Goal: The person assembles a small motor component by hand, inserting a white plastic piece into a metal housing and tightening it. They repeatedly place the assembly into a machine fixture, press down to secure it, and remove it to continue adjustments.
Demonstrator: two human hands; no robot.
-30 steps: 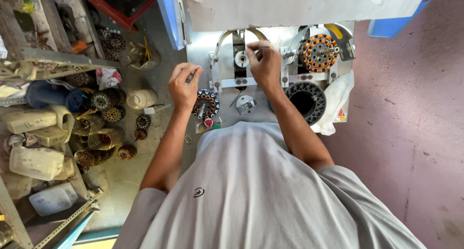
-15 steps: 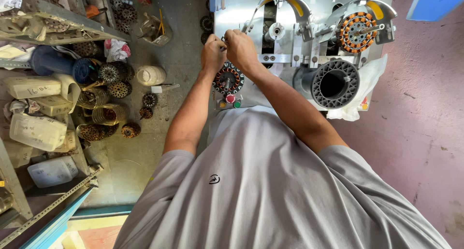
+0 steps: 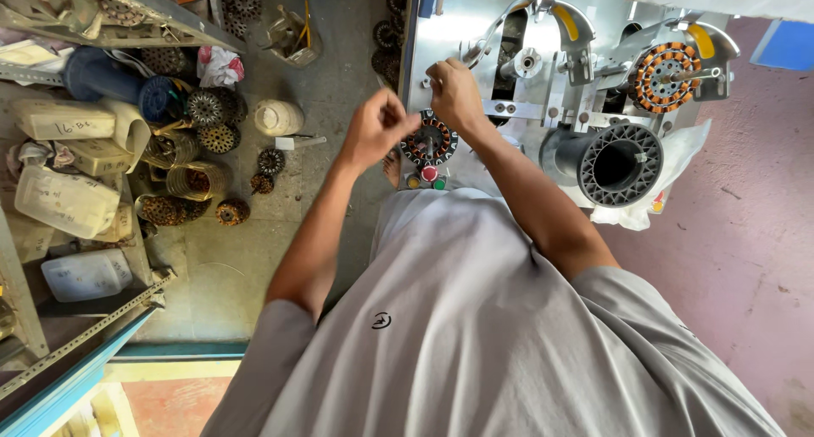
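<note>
I look down over my grey shirt at a metal winding machine [image 3: 475, 30]. My right hand [image 3: 454, 94] rests curled on its plate beside the left winding head [image 3: 524, 62]; what its fingers pinch is hidden. My left hand [image 3: 377, 128] hovers just left of the plate's edge with fingers pinched together, and nothing shows in them. Between and just below the hands lies a round stator [image 3: 430, 142] with copper coils, above several coloured buttons [image 3: 426, 178].
A second stator [image 3: 670, 77] sits on the right winding head, with a black ribbed cylinder [image 3: 615, 161] below it. On the concrete floor at left stand many stators [image 3: 203, 111], white plastic jugs [image 3: 64, 200] and a metal rack [image 3: 85, 335].
Half a second ago both hands met just above the stator. Now my left hand has drawn away to the left and my right hand has stayed on the plate.
</note>
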